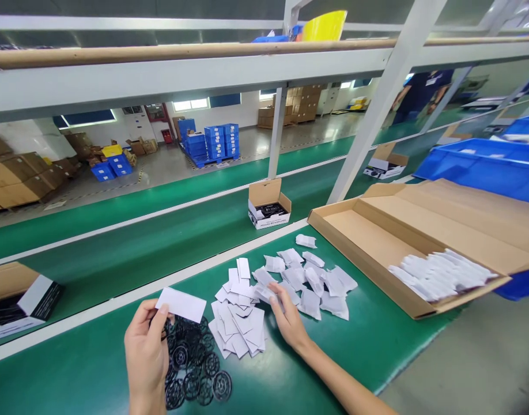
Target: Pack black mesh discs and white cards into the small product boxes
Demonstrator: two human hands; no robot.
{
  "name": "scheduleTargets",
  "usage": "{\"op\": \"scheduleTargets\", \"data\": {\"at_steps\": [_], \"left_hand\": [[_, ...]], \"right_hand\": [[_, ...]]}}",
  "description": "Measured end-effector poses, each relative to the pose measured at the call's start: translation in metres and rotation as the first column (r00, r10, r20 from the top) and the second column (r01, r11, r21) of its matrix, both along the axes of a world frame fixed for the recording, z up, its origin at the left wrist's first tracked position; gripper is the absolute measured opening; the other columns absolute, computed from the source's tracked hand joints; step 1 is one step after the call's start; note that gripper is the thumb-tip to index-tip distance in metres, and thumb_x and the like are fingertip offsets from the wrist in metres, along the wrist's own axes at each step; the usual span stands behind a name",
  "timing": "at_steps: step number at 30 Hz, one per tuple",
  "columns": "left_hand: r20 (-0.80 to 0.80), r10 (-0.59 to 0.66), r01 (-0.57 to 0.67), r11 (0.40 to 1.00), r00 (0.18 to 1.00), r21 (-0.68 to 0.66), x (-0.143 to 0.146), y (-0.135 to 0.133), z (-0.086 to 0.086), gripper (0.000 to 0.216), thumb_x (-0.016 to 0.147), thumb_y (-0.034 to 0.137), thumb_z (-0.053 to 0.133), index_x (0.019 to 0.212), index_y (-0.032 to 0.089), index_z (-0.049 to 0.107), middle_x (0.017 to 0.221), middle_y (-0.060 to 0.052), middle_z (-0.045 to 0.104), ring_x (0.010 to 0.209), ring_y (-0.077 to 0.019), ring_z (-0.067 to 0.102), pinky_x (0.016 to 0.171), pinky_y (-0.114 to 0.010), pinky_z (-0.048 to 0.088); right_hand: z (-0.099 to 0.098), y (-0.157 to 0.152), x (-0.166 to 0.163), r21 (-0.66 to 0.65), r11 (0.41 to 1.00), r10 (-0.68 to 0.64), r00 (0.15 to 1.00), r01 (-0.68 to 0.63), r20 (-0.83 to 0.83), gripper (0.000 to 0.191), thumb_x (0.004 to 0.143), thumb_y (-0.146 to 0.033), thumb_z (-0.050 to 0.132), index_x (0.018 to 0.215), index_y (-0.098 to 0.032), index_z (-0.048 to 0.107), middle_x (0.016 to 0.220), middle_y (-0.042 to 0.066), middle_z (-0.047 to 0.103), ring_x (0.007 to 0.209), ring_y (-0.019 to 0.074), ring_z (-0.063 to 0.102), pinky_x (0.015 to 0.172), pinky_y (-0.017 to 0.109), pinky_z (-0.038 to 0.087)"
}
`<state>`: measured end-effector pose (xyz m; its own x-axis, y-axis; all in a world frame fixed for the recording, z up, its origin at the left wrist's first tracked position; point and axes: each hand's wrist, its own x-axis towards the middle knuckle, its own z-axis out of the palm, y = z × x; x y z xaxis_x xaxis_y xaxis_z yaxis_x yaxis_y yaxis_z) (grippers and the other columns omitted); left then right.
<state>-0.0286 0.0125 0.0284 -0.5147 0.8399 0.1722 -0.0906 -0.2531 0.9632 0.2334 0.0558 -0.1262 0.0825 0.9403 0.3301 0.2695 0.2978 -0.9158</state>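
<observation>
My left hand (146, 346) holds a flat white paper packet (181, 304) by its near corner, just above a heap of black round plastic wheels (194, 369) on the green mat (355, 346). My right hand (287, 319) reaches forward, its fingertips touching the pile of filled white packets (310, 279). Between the hands lies a stack of flat empty white packets (240, 323).
An open shallow cardboard box (377, 242) at the right holds a row of white packets (439, 274). Small open product boxes (268, 206) ride the green conveyor belt (130, 248); another (18, 300) sits at the far left. Blue bins (484, 167) stand at the right. A person stands at the far right.
</observation>
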Motion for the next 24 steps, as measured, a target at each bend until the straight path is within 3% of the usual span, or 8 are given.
{"op": "scheduleTargets", "data": {"at_steps": [6, 12, 17, 21, 24], "left_hand": [[-0.026, 0.011, -0.010, 1.000, 1.000, 0.009, 0.000, 0.002, -0.001, 0.028, 0.068, 0.041, 0.077, 0.071, 0.017, 0.063, 0.060, 0.001, 0.053, 0.056, -0.0114, 0.045, 0.051, -0.019, 0.038], [-0.057, 0.020, -0.020, 1.000, 0.998, 0.013, 0.002, 0.004, 0.000, 0.030, 0.068, 0.043, 0.076, 0.069, 0.016, 0.062, 0.058, 0.000, 0.052, 0.056, -0.0125, 0.045, 0.052, -0.021, 0.039], [-0.055, 0.022, -0.022, 1.000, 0.998, 0.001, -0.001, 0.002, -0.002, 0.031, 0.068, 0.044, 0.076, 0.070, 0.016, 0.062, 0.058, 0.000, 0.052, 0.056, -0.0122, 0.045, 0.053, -0.020, 0.039], [-0.063, 0.021, -0.021, 1.000, 0.998, -0.001, -0.002, 0.001, -0.003, 0.031, 0.069, 0.044, 0.076, 0.070, 0.017, 0.062, 0.059, 0.000, 0.052, 0.057, -0.0121, 0.045, 0.053, -0.020, 0.039], [-0.071, 0.021, -0.022, 1.000, 0.997, -0.010, -0.002, 0.002, -0.003, 0.032, 0.069, 0.045, 0.075, 0.070, 0.017, 0.062, 0.059, 0.000, 0.052, 0.056, -0.0121, 0.045, 0.053, -0.021, 0.038]], "right_hand": [[-0.002, 0.008, 0.008, -0.023, 0.993, -0.117, 0.979, 0.115, -0.170, 0.050, 0.093, -0.059, 0.043, 0.121, -0.017, 0.048, 0.120, 0.013, 0.054, 0.114, 0.0295, 0.049, 0.097, 0.045, 0.042], [0.003, -0.008, -0.010, -0.047, 0.989, 0.128, 0.980, -0.137, -0.150, 0.042, 0.097, -0.051, 0.043, 0.125, -0.019, 0.048, 0.120, 0.011, 0.053, 0.115, 0.0278, 0.049, 0.097, 0.041, 0.044], [0.014, 0.010, -0.022, 0.003, 0.998, 0.067, 0.991, -0.067, -0.117, 0.043, 0.097, -0.052, 0.041, 0.121, -0.018, 0.050, 0.120, 0.012, 0.053, 0.114, 0.0283, 0.048, 0.098, 0.043, 0.042], [0.020, 0.038, -0.028, -0.021, 0.983, 0.175, 0.972, -0.180, -0.160, 0.046, 0.095, -0.054, 0.041, 0.123, -0.018, 0.047, 0.117, 0.012, 0.055, 0.110, 0.0268, 0.052, 0.093, 0.040, 0.045], [0.019, 0.053, -0.022, -0.010, 0.988, 0.151, 0.976, -0.155, -0.157, 0.047, 0.094, -0.055, 0.043, 0.121, -0.017, 0.047, 0.120, 0.012, 0.054, 0.110, 0.0265, 0.051, 0.091, 0.039, 0.046]]}}
